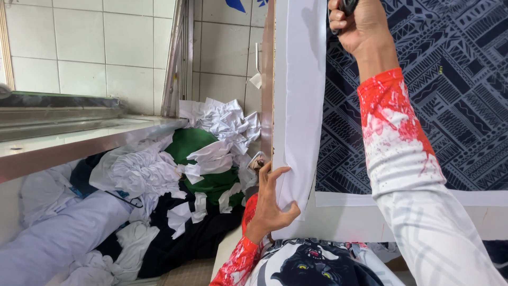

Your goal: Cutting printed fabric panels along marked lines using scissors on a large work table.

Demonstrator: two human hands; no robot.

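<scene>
A long white strip of paper or cloth [301, 95] runs along the left side of a dark blue sheet with a white geometric pattern [450, 95] on a flat work surface. My left hand [272, 198] pinches the near end of the white strip between thumb and fingers. Far up the sheet, my right hand [355, 24] is closed around a dark tool [346, 6], most of which is cut off by the frame's top edge. Both sleeves are white with red splashes.
A heap of crumpled white scraps [222, 124], green cloth [203, 159] and dark cloth [196, 233] lies left of the work surface. A metal counter edge [90, 143] juts out at the left below a white tiled wall [106, 47]. A wooden board edge [268, 79] borders the strip.
</scene>
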